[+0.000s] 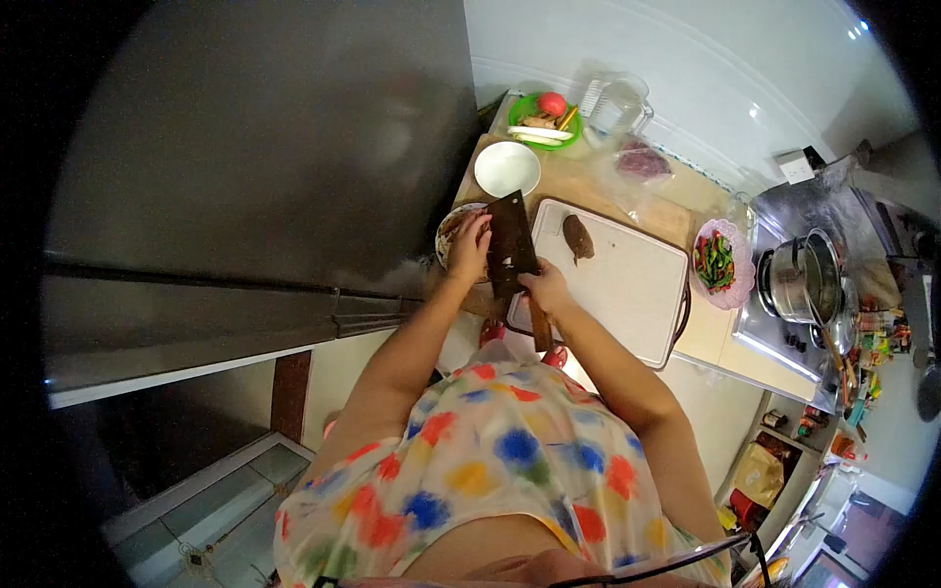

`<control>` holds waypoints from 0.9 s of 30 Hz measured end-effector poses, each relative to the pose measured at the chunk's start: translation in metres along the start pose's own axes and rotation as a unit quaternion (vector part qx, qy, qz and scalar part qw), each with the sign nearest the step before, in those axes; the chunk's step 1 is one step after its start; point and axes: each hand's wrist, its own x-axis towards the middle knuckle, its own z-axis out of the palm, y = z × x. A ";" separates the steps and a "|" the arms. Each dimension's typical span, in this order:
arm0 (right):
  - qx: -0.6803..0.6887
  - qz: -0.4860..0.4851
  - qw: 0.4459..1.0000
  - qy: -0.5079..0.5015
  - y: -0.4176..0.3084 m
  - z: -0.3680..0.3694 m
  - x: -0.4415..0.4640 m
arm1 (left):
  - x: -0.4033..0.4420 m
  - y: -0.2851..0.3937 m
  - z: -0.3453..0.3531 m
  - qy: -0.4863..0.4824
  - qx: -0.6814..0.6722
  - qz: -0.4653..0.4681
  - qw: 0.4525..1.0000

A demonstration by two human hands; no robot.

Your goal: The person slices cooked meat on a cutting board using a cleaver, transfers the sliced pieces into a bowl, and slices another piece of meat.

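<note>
Evidently R hand [549, 286] grips dark rectangular steel cleaver [511, 235] btwn white rectangular board [627, 294] & round white-rimmed bowl [441, 233], prob. so L hand [470, 257] can reach it; L fingers' hold unclear.

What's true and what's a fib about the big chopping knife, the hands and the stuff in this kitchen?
1. The right hand holds the cleaver. True.
2. The left hand is reaching into the pot. False: it is beside the cleaver's blade.
3. A dark brown piece of food lies on the cutting board. True.
4. The red and green peppers are in the white bowl. False: they are in the pink basket.
5. The pot stands on the floor. False: it is on the stove.
</note>
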 end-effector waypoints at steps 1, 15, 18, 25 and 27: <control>-0.007 0.003 1.000 0.010 0.002 -0.015 -0.008 | -0.005 0.001 0.004 -0.002 -0.010 0.001 1.000; 0.096 -0.030 0.993 0.065 0.001 -0.074 -0.050 | 0.013 -0.003 -0.030 -0.119 0.149 0.058 0.980; 0.103 -0.034 0.991 0.081 0.005 -0.087 -0.063 | 0.005 0.002 -0.029 -0.153 0.163 0.136 0.965; 0.136 -0.064 0.982 0.115 0.012 -0.125 -0.086 | 0.001 0.028 -0.032 -0.124 0.141 0.118 0.975; 0.156 -0.081 0.975 0.133 0.015 -0.140 -0.092 | 0.010 0.044 -0.022 -0.129 0.127 0.091 0.979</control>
